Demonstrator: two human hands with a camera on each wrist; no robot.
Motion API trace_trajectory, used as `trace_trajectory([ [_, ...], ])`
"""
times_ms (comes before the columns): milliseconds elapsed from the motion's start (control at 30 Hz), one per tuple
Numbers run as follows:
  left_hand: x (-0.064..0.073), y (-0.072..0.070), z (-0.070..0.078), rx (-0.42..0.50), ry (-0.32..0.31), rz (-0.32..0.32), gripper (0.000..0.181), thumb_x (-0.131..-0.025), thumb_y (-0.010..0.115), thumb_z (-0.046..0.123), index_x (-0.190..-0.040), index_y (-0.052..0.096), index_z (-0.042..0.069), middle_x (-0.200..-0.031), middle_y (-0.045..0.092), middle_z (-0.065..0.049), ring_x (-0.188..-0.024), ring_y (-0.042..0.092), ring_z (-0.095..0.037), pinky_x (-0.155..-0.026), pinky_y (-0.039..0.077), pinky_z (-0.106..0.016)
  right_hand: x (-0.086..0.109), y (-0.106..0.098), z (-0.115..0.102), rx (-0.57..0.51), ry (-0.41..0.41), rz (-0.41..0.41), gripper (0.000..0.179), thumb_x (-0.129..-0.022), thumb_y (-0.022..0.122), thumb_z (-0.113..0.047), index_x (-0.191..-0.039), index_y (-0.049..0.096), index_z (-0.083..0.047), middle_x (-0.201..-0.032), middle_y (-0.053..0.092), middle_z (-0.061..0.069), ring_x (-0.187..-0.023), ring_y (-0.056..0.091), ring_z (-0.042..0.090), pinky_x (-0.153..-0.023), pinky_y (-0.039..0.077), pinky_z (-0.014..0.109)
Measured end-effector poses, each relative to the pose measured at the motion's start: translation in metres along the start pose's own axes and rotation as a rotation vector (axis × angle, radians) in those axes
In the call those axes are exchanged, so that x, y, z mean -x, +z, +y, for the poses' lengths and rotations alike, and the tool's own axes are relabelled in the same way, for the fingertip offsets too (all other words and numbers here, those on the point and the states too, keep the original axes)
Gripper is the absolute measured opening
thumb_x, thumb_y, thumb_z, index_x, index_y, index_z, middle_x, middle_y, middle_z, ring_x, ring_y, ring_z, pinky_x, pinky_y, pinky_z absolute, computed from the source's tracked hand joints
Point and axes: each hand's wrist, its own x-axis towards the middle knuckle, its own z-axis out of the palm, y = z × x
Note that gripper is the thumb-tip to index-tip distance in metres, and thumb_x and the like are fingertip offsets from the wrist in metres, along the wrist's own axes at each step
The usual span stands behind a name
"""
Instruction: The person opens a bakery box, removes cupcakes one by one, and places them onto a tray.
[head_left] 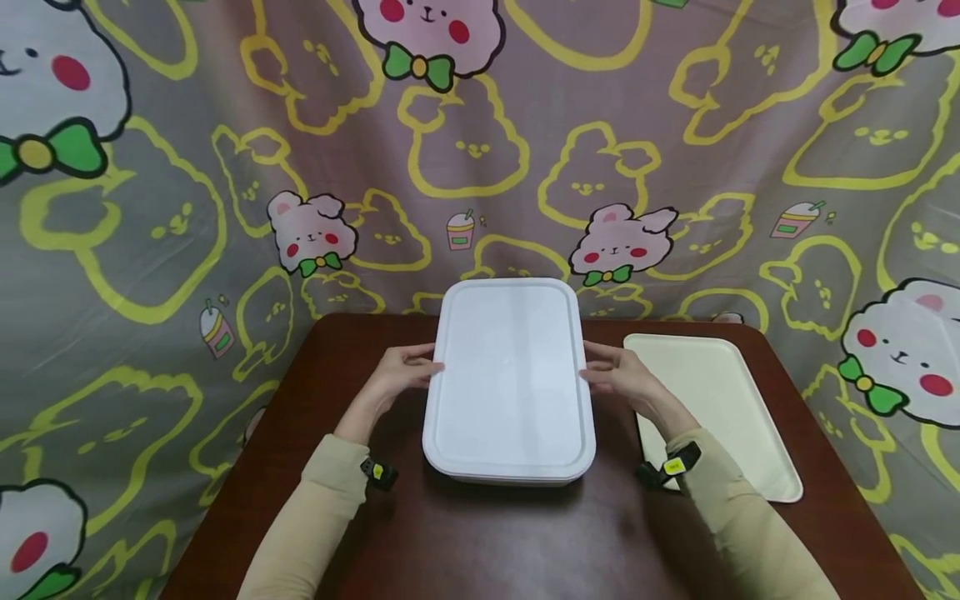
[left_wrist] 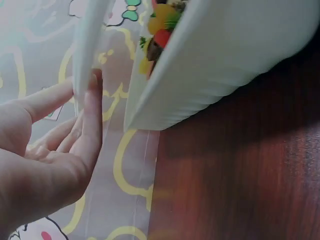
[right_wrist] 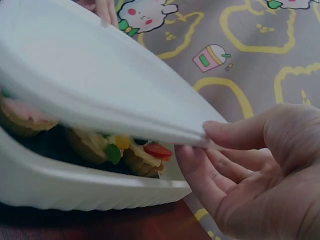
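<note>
Both hands hold a white rectangular lid (head_left: 508,375) just above a white box (left_wrist: 215,65). My left hand (head_left: 402,369) pinches the lid's left edge, thumb on top and fingers beneath. At the opposite edge my right hand (head_left: 617,372) pinches it the same way. In the right wrist view a gap shows between lid and box. Through it several bread pieces (right_wrist: 85,145) with toppings appear, among them a red slice (right_wrist: 158,151) and a green leaf (right_wrist: 113,154). The lid hides the rest of the contents in the head view.
A cream tray (head_left: 720,400) lies on the right of the dark brown table (head_left: 495,542), partly under the right forearm. A patterned curtain (head_left: 480,225) with cartoon rabbits hangs behind and beside the table.
</note>
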Motion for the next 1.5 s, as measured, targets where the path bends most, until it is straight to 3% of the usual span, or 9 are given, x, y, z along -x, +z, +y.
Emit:
trace_trajectory([
  [267,0.002,-0.01,0.001,0.041,-0.035,0.008,0.062,-0.103,0.077,0.011,-0.157,0.054,-0.007,-0.129,0.078,-0.027,-0.086,0.078,-0.007,-0.085,0.069,-0.03,-0.003,0.005,-0.006,-0.07,0.0,-0.02,0.075,-0.107,0.068,-0.005,-0.172,0.03,0.002,-0.113,0.078,0.001,-0.097,0.075,0.003,-0.088,0.067,0.024],
  [500,0.006,-0.02,-0.003,0.033,-0.053,0.036,0.061,-0.104,0.076,0.013,-0.157,0.055,-0.006,-0.128,0.079,-0.023,-0.087,0.078,-0.006,-0.082,0.067,-0.027,-0.01,0.017,-0.007,-0.064,0.018,-0.004,0.072,-0.108,0.067,-0.005,-0.17,0.033,0.003,-0.126,0.076,0.015,-0.096,0.074,0.003,-0.086,0.066,0.021],
  [700,0.013,-0.031,-0.007,0.037,-0.051,0.068,0.061,-0.105,0.075,0.014,-0.158,0.054,-0.006,-0.115,0.082,-0.012,-0.087,0.076,-0.005,-0.083,0.066,-0.025,-0.019,0.031,-0.009,-0.05,0.03,0.013,0.075,-0.105,0.071,-0.007,-0.172,0.035,-0.004,-0.114,0.078,0.008,-0.088,0.075,0.003,-0.082,0.065,0.021],
  [900,0.018,-0.042,-0.012,0.048,-0.042,0.091,0.062,-0.106,0.074,0.012,-0.16,0.051,-0.007,-0.123,0.081,-0.018,-0.089,0.077,-0.005,-0.084,0.067,-0.027,-0.028,0.048,-0.011,0.001,0.036,0.025,0.073,-0.106,0.072,-0.012,-0.171,0.039,-0.01,-0.142,0.07,0.026,-0.102,0.074,0.009,-0.1,0.065,0.034],
  [1000,0.021,-0.05,-0.016,0.043,-0.04,0.119,0.061,-0.106,0.073,0.013,-0.161,0.051,-0.005,-0.122,0.081,-0.016,-0.089,0.077,-0.004,-0.084,0.067,-0.025,-0.033,0.059,-0.012,0.002,0.014,0.025,0.073,-0.105,0.072,-0.01,-0.171,0.039,-0.008,-0.14,0.07,0.027,-0.1,0.073,0.01,-0.096,0.065,0.032],
  [1133,0.028,-0.062,-0.022,-0.031,-0.018,0.158,0.061,-0.107,0.073,0.02,-0.163,0.053,0.005,-0.129,0.079,-0.019,-0.094,0.075,-0.005,-0.083,0.064,-0.021,-0.04,0.077,-0.014,0.009,-0.038,0.017,0.075,-0.104,0.071,-0.005,-0.171,0.037,-0.005,-0.119,0.077,0.016,-0.088,0.07,0.004,-0.083,0.061,0.024],
  [1300,0.038,-0.07,-0.028,-0.203,0.045,0.201,0.059,-0.11,0.069,0.028,-0.164,0.053,0.013,-0.149,0.067,-0.028,-0.121,0.073,-0.029,-0.087,0.059,-0.018,-0.044,0.098,-0.018,0.062,-0.081,0.025,0.071,-0.105,0.068,-0.004,-0.17,0.04,-0.008,-0.105,0.077,0.013,-0.08,0.066,0.009,-0.075,0.057,0.026],
  [1433,0.043,-0.074,-0.031,-0.273,0.057,0.205,0.056,-0.112,0.066,0.031,-0.163,0.054,0.011,-0.164,0.055,-0.025,-0.135,0.066,-0.042,-0.097,0.061,-0.03,-0.045,0.115,-0.023,0.202,-0.152,0.057,0.063,-0.106,0.066,-0.007,-0.167,0.047,-0.007,-0.115,0.076,0.025,-0.084,0.067,0.014,-0.072,0.054,0.025],
  [1500,0.045,-0.076,-0.032,-0.31,0.054,0.204,0.057,-0.112,0.065,0.034,-0.163,0.054,0.011,-0.17,0.05,-0.022,-0.145,0.06,-0.041,-0.111,0.058,-0.042,-0.046,0.124,-0.025,0.297,-0.209,0.076,0.06,-0.107,0.066,-0.01,-0.164,0.05,-0.005,-0.126,0.073,0.03,-0.087,0.066,0.014,-0.072,0.053,0.023],
])
